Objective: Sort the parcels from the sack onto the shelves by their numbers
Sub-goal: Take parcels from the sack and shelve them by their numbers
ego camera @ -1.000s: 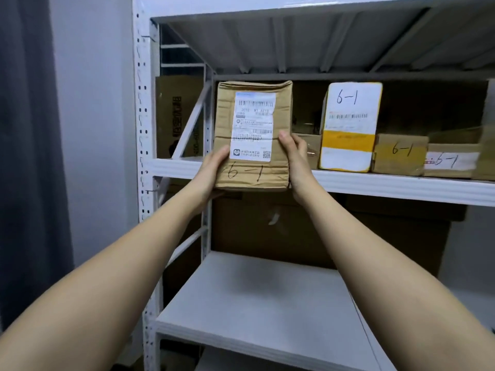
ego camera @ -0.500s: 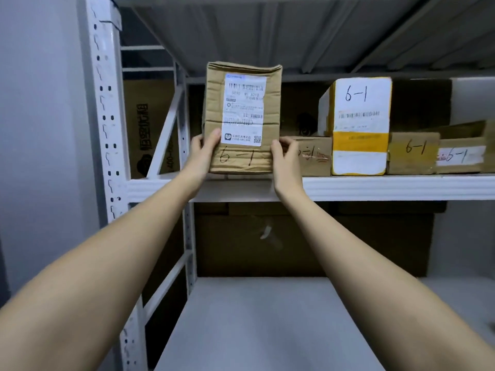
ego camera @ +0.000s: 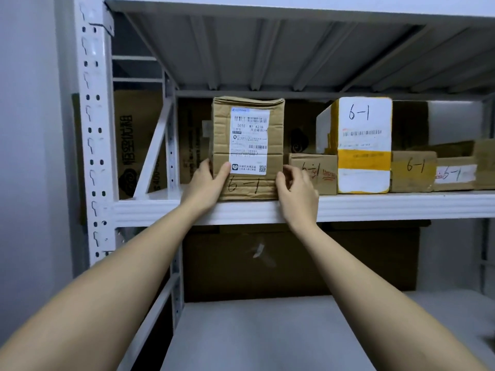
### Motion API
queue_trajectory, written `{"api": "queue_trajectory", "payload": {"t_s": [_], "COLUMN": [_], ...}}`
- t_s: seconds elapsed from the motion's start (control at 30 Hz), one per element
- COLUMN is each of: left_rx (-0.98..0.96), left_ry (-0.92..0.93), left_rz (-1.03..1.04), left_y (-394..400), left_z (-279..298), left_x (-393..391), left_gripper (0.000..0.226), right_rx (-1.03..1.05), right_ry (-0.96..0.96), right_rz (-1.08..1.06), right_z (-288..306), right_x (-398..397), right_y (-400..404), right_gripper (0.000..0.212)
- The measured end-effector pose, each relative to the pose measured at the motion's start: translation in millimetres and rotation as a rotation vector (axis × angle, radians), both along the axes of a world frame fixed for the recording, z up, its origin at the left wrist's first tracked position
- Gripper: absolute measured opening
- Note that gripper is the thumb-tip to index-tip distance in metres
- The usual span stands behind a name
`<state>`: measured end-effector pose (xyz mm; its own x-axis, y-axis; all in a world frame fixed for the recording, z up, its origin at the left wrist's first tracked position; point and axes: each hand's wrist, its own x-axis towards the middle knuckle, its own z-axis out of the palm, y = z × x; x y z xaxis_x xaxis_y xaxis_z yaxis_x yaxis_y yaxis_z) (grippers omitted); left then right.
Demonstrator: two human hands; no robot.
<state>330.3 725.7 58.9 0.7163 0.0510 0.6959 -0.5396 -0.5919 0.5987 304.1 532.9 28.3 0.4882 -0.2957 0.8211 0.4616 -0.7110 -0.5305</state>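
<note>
Arms reach up and forward from the bottom corners of the view, both bare, wrists meeting the front edge of the white metal shelf (ego camera: 375, 207). The left hand (ego camera: 205, 186) wraps the lower left corner of an upright cardboard parcel (ego camera: 247, 145), fingers behind its side and thumb pressed on the front face beside the printed label. The right hand (ego camera: 296, 191) sits at the parcel's lower right corner with fingers curled, fingertips pinching its edge. The parcel stands on the shelf near its left end, close to the front edge; its brown card is creased and dented, with a white shipping label and "6-1" handwritten below. To its right along the same shelf sit a small flat cardboard box (ego camera: 313, 176), a tall white box with yellow tape (ego camera: 363, 144) marked "6-1", and two low brown boxes (ego camera: 413, 170) also marked "6-1". A perforated white upright (ego camera: 92, 129) frames the left end.
</note>
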Motion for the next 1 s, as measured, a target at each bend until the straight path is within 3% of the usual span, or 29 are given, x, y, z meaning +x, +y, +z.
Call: {"api": "queue_trajectory", "payload": {"t_s": [0.27, 0.53, 1.0], "left_rx": [0.064, 0.114, 0.182], "left_ry": [0.101, 0.174, 0.17], "left_rz": [0.144, 0.176, 0.271], "left_y": [-10.9, -19.9, -37.9], "left_z": [3.3, 9.4, 13.3], "left_x": [-2.1, 0.4, 7.1], "left_gripper": [0.076, 0.073, 0.059], "right_rx": [0.066, -0.04, 0.007], "right_ry": [-0.069, -0.059, 0.082], "right_rz": [-0.037, -0.162, -0.219], "right_z": [-3.3, -1.4, 11.2], "right_x": [6.2, 13.3, 21.4], "right_y": [3.2, -0.5, -10.9], "right_gripper": [0.025, 0.028, 0.028]}}
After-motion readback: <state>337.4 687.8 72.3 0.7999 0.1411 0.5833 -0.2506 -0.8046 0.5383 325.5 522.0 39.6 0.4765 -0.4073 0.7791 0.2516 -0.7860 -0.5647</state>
